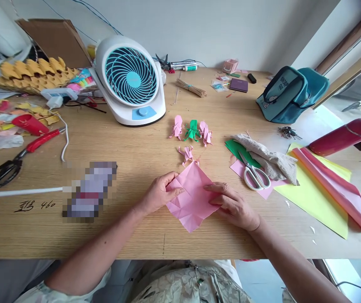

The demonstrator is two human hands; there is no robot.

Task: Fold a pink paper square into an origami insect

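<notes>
A square sheet of pink origami paper (193, 193), marked with crease lines, is held turned corner-up above the front of the table. My left hand (161, 191) pinches its left edge, thumb on top and the fingers partly behind. At the right edge, my right hand (231, 204) grips the paper with its fingers over the face; its thumb is hidden. Just beyond the top corner lies a pink folded figure (187, 154). Behind it stand a green folded figure (192, 130) and two more pink ones, the left pink figure (177, 127) and the right pink figure (205, 133).
White-handled scissors (256, 176) lie right, by a grey cloth (267, 158) and yellow paper (319, 202). A red bottle (344, 136) lies behind. A fan (131, 80) stands back left. Red-and-black scissors (22, 155) and a blurred phone-like object (90, 191) lie left. A teal bag (288, 94) stands back right.
</notes>
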